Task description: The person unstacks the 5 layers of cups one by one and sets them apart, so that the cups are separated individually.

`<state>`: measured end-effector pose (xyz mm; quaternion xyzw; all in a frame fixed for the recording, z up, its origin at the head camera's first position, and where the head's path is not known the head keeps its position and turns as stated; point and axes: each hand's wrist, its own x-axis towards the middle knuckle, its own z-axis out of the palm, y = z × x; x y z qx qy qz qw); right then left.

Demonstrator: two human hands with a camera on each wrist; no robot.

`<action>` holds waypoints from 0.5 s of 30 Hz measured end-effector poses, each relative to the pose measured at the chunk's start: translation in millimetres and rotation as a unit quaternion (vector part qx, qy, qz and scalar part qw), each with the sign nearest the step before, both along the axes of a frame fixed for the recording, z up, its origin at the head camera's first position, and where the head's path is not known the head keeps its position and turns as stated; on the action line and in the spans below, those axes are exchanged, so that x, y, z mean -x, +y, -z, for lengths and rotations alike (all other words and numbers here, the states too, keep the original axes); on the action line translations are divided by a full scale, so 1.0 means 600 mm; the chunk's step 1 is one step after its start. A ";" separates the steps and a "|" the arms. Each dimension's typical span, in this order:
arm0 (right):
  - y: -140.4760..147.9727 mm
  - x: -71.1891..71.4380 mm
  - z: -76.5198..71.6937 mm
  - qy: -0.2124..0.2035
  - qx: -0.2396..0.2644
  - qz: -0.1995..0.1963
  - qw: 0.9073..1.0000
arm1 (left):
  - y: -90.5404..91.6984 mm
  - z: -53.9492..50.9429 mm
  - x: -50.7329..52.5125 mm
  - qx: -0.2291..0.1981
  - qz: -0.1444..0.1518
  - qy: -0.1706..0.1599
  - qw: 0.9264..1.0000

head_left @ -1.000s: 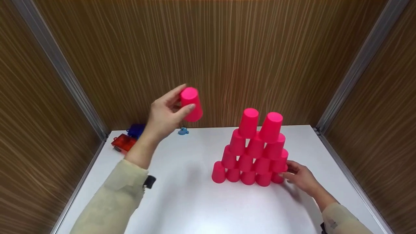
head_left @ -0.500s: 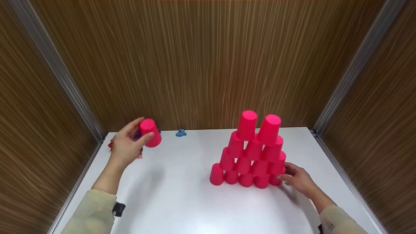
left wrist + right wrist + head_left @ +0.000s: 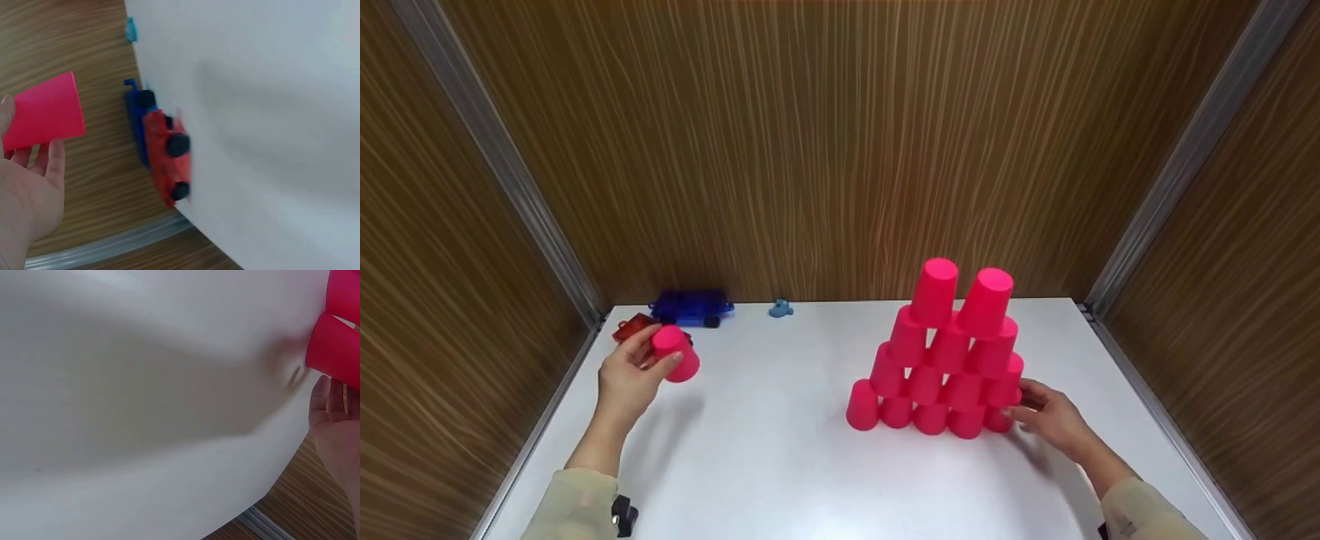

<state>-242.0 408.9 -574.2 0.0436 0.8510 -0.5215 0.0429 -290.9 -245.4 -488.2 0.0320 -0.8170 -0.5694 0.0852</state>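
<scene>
My left hand [image 3: 628,379] holds a pink cup [image 3: 678,356] in the air at the left in the head view, thumb on the near side and fingers beyond it. The cup is upside down and slightly tilted. In the left wrist view, the same cup [image 3: 48,112] shows side-on. Several more pink cups, all upside down, form a stepped stack [image 3: 945,360] right of centre, with two cups on top. My right hand [image 3: 1054,416] rests against the stack's lower right end. Its relaxed fingers touch the end cup [image 3: 337,349] in the right wrist view; their tips are partly hidden.
Beyond my left hand lie a red toy car [image 3: 635,328] and a blue toy car [image 3: 690,307]. A small light blue toy [image 3: 781,308] sits at the white table's [image 3: 780,465] back edge. Wood-grain panels [image 3: 840,150] enclose the back and sides.
My left hand has moved left and down with the pink cup, from above the table's middle to near the toy cars. My right hand and the stack stay put.
</scene>
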 end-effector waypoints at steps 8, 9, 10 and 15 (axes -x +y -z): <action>0.002 0.002 -0.001 -0.009 -0.010 0.003 1.000 | -0.016 0.063 0.007 -0.015 -0.030 -0.055 0.998; 0.002 0.002 -0.001 -0.006 -0.009 0.003 1.000 | -0.018 0.069 0.008 -0.017 -0.034 -0.060 0.998; 0.002 0.002 0.000 -0.004 -0.007 0.005 1.000 | -0.019 0.076 0.009 -0.019 -0.035 -0.064 0.997; 0.001 0.000 0.001 0.000 -0.004 0.003 1.000 | -0.027 0.099 0.013 -0.022 -0.036 -0.070 0.997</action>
